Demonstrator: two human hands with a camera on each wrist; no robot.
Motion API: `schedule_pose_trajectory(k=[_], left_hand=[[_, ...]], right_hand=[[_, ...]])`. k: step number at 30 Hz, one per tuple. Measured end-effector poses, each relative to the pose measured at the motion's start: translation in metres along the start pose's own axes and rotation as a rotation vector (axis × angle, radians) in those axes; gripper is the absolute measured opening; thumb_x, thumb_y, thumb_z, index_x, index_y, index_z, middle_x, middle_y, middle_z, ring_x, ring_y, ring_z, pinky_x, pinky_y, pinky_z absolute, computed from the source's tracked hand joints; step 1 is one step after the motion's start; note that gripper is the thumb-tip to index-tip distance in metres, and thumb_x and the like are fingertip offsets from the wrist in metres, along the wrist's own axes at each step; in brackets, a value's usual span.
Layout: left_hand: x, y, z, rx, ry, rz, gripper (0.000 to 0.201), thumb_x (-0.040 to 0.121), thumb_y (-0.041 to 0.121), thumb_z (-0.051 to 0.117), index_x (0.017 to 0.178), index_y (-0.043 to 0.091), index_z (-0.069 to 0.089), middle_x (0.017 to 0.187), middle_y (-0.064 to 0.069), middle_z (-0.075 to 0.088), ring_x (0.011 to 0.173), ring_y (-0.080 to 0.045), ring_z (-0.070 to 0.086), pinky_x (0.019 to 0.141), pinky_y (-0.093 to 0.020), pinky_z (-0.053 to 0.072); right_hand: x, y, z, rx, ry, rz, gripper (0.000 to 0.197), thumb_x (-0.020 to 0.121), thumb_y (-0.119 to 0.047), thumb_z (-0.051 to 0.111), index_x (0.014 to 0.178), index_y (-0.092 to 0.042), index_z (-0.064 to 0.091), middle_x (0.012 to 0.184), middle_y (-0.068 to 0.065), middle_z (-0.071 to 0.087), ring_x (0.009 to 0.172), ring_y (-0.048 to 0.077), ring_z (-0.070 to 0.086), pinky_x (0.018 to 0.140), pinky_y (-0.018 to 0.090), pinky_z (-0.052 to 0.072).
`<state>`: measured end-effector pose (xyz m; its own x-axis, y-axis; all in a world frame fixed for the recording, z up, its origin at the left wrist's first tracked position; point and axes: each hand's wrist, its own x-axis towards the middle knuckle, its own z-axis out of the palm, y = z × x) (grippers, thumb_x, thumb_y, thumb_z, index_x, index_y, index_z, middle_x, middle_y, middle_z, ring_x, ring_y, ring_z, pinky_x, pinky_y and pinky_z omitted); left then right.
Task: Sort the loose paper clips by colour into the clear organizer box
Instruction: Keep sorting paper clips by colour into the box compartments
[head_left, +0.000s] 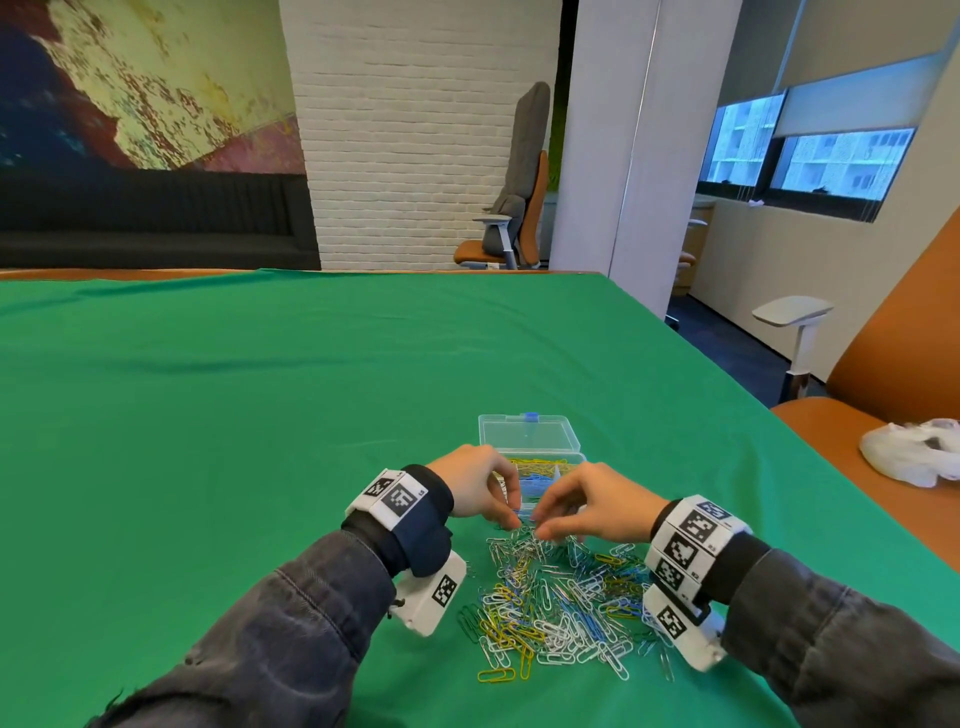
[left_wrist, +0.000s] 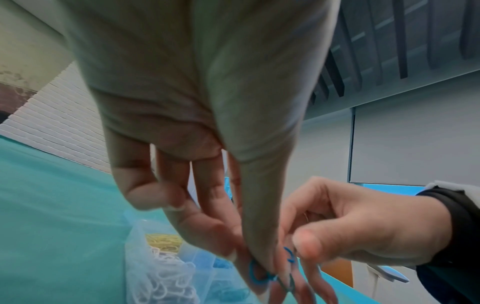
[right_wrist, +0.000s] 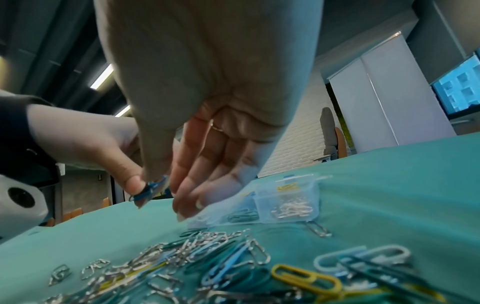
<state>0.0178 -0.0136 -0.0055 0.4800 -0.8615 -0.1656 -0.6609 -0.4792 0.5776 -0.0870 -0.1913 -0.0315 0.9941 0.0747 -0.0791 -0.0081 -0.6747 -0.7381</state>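
Note:
A mixed pile of loose paper clips (head_left: 561, 608) in silver, white, blue, yellow and green lies on the green cloth in front of me. Just beyond it stands the clear organizer box (head_left: 530, 436) with its lid open; yellow, blue, white and silver clips show in separate compartments (right_wrist: 288, 197). Both hands meet over the pile's far edge, beside the box. My left hand (head_left: 511, 512) pinches a blue paper clip (left_wrist: 257, 275) between thumb and fingers. My right hand (head_left: 543, 522) pinches the same small cluster of blue clips (right_wrist: 150, 189) with its thumb, its other fingers loosely extended.
The green cloth (head_left: 260, 415) covers the whole table, wide and bare to the left and far side. The table's right edge runs close by, with an orange chair (head_left: 883, 364) beyond it that carries a white plastic bag (head_left: 914, 452).

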Motion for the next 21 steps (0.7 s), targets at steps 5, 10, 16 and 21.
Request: schedule_pose_trajectory(k=[5, 10, 16, 21], left_hand=[[0.000, 0.005, 0.005, 0.006, -0.010, -0.001, 0.023, 0.073, 0.021, 0.084, 0.083, 0.020, 0.063, 0.077, 0.001, 0.069, 0.071, -0.011, 0.063, 0.073, -0.026, 0.050], [0.001, 0.002, 0.006, -0.014, -0.029, -0.005, 0.026, 0.071, 0.019, 0.085, 0.078, 0.024, 0.060, 0.078, 0.002, 0.070, 0.076, -0.014, 0.065, 0.082, -0.034, 0.053], [0.000, -0.003, 0.004, -0.073, -0.041, -0.001, 0.022, 0.079, 0.008, 0.077, 0.089, 0.017, 0.061, 0.093, -0.009, 0.075, 0.065, -0.009, 0.065, 0.060, -0.020, 0.051], [-0.001, -0.005, 0.001, -0.149, -0.047, -0.019, 0.020, 0.083, 0.006, 0.074, 0.095, 0.011, 0.059, 0.085, -0.007, 0.073, 0.059, -0.007, 0.066, 0.056, -0.017, 0.052]], right_hand=[[0.002, -0.004, 0.005, 0.027, 0.000, -0.012, 0.010, 0.087, -0.021, 0.070, 0.089, -0.012, 0.073, 0.079, 0.005, 0.074, 0.063, 0.012, 0.068, 0.054, 0.024, 0.053], [0.003, -0.005, 0.006, -0.014, -0.045, 0.014, 0.012, 0.092, -0.019, 0.064, 0.087, -0.009, 0.069, 0.075, -0.002, 0.073, 0.062, 0.007, 0.064, 0.053, 0.021, 0.050], [0.005, -0.003, 0.006, -0.031, -0.020, 0.004, 0.009, 0.092, -0.018, 0.062, 0.086, -0.011, 0.065, 0.072, -0.001, 0.069, 0.063, 0.010, 0.064, 0.051, 0.021, 0.051], [0.003, -0.003, 0.004, -0.052, -0.028, 0.018, 0.010, 0.090, -0.020, 0.067, 0.082, -0.014, 0.069, 0.074, 0.001, 0.073, 0.062, 0.010, 0.064, 0.051, 0.020, 0.049]])
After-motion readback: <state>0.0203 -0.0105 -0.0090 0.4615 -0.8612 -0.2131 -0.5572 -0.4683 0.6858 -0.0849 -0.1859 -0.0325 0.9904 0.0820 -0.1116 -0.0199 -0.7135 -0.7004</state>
